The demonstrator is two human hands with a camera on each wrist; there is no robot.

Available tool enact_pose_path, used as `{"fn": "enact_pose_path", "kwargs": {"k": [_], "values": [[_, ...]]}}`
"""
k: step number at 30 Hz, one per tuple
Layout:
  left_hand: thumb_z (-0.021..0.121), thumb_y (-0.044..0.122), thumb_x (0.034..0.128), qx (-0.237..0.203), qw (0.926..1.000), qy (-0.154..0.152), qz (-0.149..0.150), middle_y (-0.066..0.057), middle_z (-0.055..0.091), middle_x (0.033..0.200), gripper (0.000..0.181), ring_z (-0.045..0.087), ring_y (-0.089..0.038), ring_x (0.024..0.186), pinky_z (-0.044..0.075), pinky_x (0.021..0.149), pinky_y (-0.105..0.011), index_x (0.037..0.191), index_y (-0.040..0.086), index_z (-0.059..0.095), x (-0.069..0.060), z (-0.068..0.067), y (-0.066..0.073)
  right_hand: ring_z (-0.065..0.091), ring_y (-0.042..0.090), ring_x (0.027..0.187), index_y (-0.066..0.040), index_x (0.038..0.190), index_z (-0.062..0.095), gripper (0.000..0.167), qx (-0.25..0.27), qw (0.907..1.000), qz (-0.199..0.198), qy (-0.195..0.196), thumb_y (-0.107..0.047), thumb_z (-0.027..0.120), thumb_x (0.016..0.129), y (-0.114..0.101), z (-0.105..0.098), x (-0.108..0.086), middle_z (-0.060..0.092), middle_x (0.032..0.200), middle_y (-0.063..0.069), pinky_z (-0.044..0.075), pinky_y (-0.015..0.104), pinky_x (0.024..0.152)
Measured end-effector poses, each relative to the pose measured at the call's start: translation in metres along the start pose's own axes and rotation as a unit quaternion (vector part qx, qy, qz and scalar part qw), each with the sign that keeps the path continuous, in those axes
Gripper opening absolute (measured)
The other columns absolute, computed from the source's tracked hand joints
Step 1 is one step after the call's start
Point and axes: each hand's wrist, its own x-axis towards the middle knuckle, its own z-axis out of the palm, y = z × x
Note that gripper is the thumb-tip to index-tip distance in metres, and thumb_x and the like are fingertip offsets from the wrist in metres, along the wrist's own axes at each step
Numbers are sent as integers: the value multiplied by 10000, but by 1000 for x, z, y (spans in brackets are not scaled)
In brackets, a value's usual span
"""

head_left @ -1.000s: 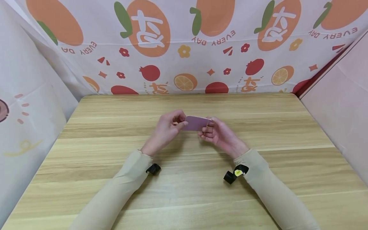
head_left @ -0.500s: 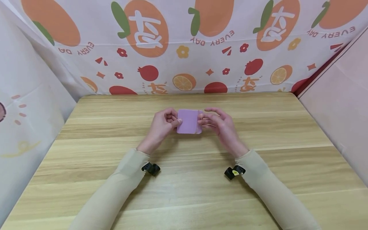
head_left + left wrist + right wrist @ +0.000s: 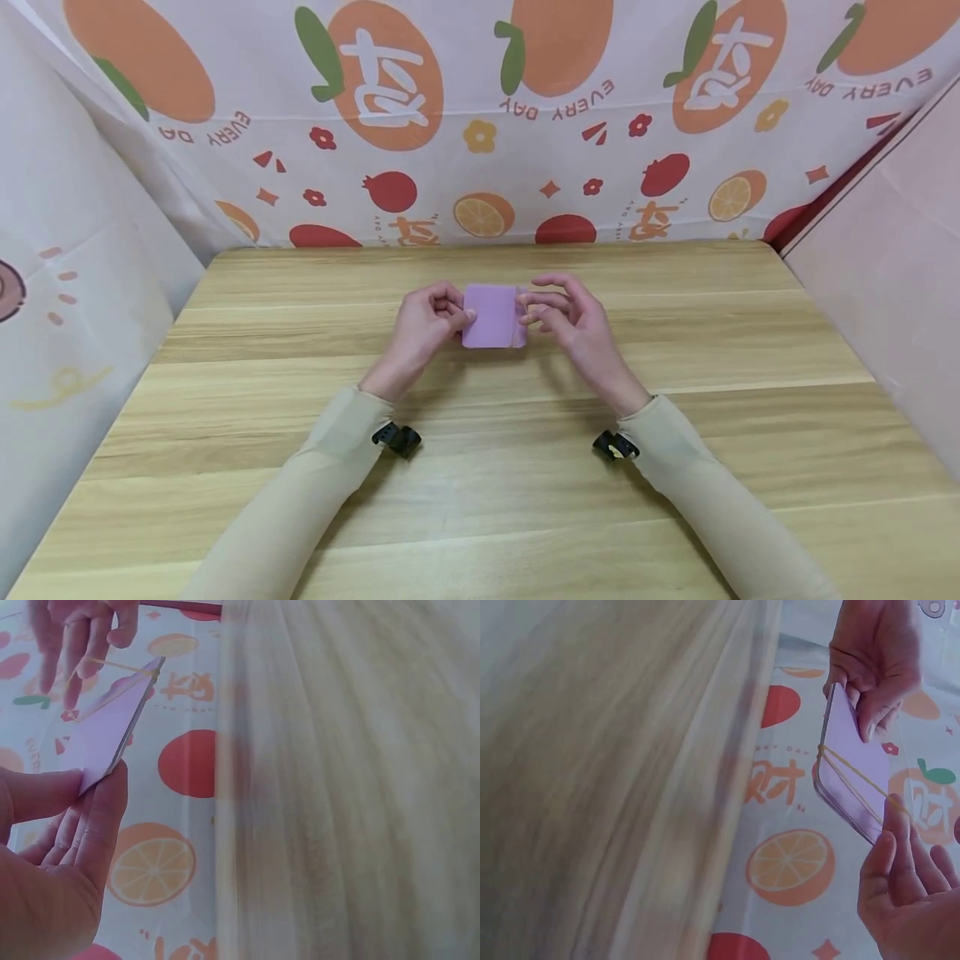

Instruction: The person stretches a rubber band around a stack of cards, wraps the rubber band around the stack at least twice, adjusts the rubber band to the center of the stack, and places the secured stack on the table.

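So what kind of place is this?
Maybe a little booth set up for filming handwork: there's a wooden table, a fruit-print cloth hanging behind it, and a small black camera on each wrist.

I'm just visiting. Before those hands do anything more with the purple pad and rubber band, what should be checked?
1. Left hand grips the purple pad: ok, thumb on its face.
2. Rubber band crosses the pad: ok, it bends over one edge.
3. Right hand has the band: ok, its fingers stretch it off the face.
4. Band lies flat: not ok, it stands away from the face at the fingers.
5. Band on the pad's other face: cannot tell, hidden.
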Motion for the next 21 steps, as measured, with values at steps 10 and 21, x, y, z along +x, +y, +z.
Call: {"fn": "enact_pose_path", "kwargs": {"k": [10,21], "values": [[677,-66,861,-347,9991,16,-241,-32,586,699,106,575,-115,649,545,639,-289,881,-32,579,1,-3,-5,583,246,1105,29,1210,579,263,-561,9919,-1064,419,43,553,949,-7,-1,0,635,1157,158,459,415,950],[681,-69,858,-1034,9911,-249,-806,3,604,732,149,582,-89,694,547,775,-356,920,-8,560,-1,0,-9,500,190,1202,-62,1151,686,209,-1334,9843,-1017,540,-41,622,954,3,-14,3,597,1274,96,396,489,978]]}}
